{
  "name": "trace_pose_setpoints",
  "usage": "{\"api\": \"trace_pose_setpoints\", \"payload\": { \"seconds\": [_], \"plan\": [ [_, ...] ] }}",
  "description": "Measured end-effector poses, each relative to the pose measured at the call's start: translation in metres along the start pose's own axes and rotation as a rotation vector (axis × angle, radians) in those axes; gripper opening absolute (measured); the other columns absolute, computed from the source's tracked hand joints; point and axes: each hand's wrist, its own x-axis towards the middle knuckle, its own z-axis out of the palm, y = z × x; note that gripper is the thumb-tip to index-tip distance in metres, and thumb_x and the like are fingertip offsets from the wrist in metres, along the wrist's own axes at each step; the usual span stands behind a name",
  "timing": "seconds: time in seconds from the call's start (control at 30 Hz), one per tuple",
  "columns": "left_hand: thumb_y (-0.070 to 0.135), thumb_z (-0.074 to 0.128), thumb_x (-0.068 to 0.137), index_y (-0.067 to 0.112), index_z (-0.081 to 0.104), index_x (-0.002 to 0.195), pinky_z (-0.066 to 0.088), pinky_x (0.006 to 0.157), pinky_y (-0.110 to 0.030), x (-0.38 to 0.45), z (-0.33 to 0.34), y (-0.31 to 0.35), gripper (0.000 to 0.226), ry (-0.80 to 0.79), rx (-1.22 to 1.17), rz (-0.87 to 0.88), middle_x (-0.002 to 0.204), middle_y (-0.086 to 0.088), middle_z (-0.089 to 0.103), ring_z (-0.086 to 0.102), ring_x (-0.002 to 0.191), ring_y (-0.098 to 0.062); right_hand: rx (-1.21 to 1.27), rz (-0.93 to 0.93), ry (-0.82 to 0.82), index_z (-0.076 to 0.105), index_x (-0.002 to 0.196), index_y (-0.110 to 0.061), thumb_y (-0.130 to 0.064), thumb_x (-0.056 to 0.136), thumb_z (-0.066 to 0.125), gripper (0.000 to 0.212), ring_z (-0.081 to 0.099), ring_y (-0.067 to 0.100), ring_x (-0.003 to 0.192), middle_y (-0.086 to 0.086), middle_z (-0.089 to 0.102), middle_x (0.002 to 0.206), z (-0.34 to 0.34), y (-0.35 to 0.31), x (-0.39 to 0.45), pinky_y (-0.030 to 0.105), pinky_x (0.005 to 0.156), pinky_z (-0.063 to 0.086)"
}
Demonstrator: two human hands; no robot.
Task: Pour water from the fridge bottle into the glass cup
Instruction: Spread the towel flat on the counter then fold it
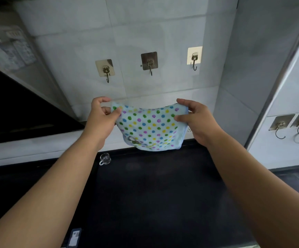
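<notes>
Both hands pinch a polka-dot cloth [149,126] up near the wall hooks; glass cup sits below.

Our left hand [103,120] and right hand [194,120] each pinch a top corner. The glass cup [105,158] stands on the black countertop [154,194] under our left forearm; lowering that arm could tip it. No bottle in view. Tiled wall, middle hook [150,63] bare, black range hood [20,111] at left.

- A pale tiled wall [145,33] stood behind, lit dimly and evenly.
- Three adhesive hooks [149,62] hung on it in a row.
- A dark bench [163,194] ran below.
- A white cabinet [288,122] at right carried two more hooks [281,125].
</notes>
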Motion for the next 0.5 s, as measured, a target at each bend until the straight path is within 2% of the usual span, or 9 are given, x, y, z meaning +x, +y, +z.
{"api": "trace_pose_setpoints", "payload": {
  "seconds": [0.1, 0.17, 0.27, 0.37, 0.5],
  "plan": [
    [0.012, 0.075, 0.095, 0.037, 0.053, 0.128, 0.061, 0.096, -0.045, 0.001, -0.003, -0.002, 0.047, -0.034, -0.101, -0.038, 0.106, -0.014, 0.067, 0.073, 0.106, -0.025, -0.071, -0.025, 0.031, 0.070, 0.129, -0.019, 0.016, 0.080, 0.075, 0.060, 0.074, 0.023, 0.102, 0.006, 0.068, 0.121, 0.001, -0.006, 0.003, 0.032, 0.082, 0.063],
    [0.006, 0.070, 0.097, 0.027, 0.062, 0.125, 0.061, 0.097, -0.043, 0.002, -0.002, -0.003, 0.036, -0.057, -0.215, -0.074, 0.105, -0.007, 0.065, 0.072, 0.109, -0.025, -0.094, -0.055, 0.053, 0.072, 0.127, -0.021, 0.016, 0.082, 0.073, 0.058, 0.075, 0.020, 0.098, 0.004, 0.069, 0.119, 0.003, -0.010, 0.005, 0.031, 0.080, 0.063],
    [0.011, 0.065, 0.102, 0.018, 0.070, 0.109, 0.060, 0.098, -0.042, 0.005, 0.002, -0.003, 0.012, -0.026, -0.325, -0.105, 0.109, -0.006, 0.070, 0.072, 0.111, -0.026, -0.096, -0.105, 0.067, 0.074, 0.122, -0.023, 0.011, 0.085, 0.071, 0.050, 0.076, 0.019, 0.096, 0.005, 0.070, 0.116, 0.003, -0.018, 0.007, 0.029, 0.079, 0.063],
    [0.015, 0.067, 0.102, 0.017, 0.069, 0.104, 0.062, 0.086, -0.035, 0.009, 0.001, -0.003, 0.004, 0.063, -0.479, -0.142, 0.107, -0.006, 0.075, 0.074, 0.107, -0.024, -0.032, -0.125, 0.067, 0.075, 0.118, -0.018, 0.009, 0.086, 0.073, 0.042, 0.076, 0.023, 0.099, 0.012, 0.071, 0.114, 0.000, -0.025, 0.011, 0.032, 0.085, 0.062],
    [-0.009, 0.070, 0.090, 0.016, 0.068, 0.090, 0.062, 0.075, -0.031, 0.012, -0.002, 0.003, 0.026, 0.058, -0.553, -0.154, 0.098, -0.004, 0.073, 0.074, 0.094, -0.021, 0.171, -0.089, 0.049, 0.074, 0.116, -0.014, 0.016, 0.088, 0.064, 0.042, 0.075, 0.030, 0.102, 0.016, 0.072, 0.112, -0.002, -0.035, 0.018, 0.036, 0.085, 0.062]
  ]
}}
